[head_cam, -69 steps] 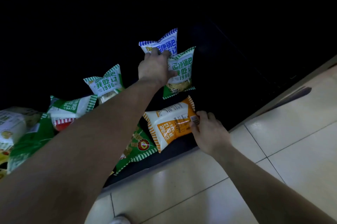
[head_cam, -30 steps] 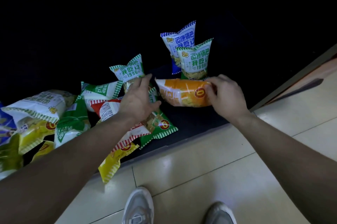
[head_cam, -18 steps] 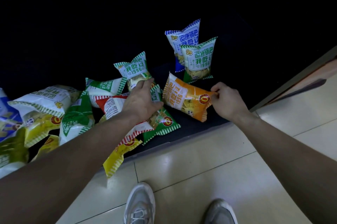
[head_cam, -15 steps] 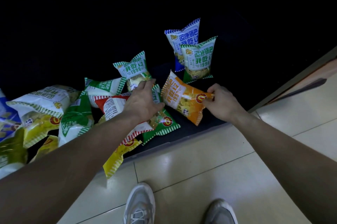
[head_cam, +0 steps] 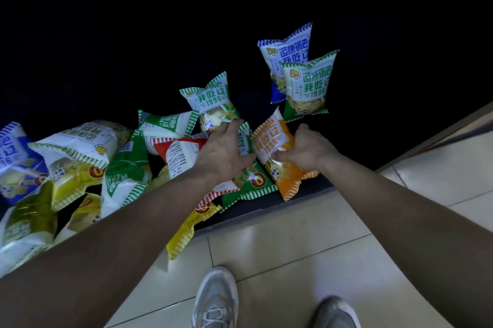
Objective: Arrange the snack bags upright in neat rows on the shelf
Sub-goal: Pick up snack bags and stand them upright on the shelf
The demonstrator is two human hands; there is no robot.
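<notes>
Right side of orange snack bag (head_cam: 270, 141) clutched in right grip (head_cam: 309, 151), left grip (head_cam: 221, 153) released, flat on loose bags (head_cam: 180, 153) just beside; tilted, crinkled, 1996 print showing.

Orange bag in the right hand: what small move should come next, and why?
Probably set its bottom edge down just in front of the upright green bag, standing it up too. The orange bag is tilted in the grip of the right hand, close to that bag and the blue bag behind it, so it would extend their row.
</notes>
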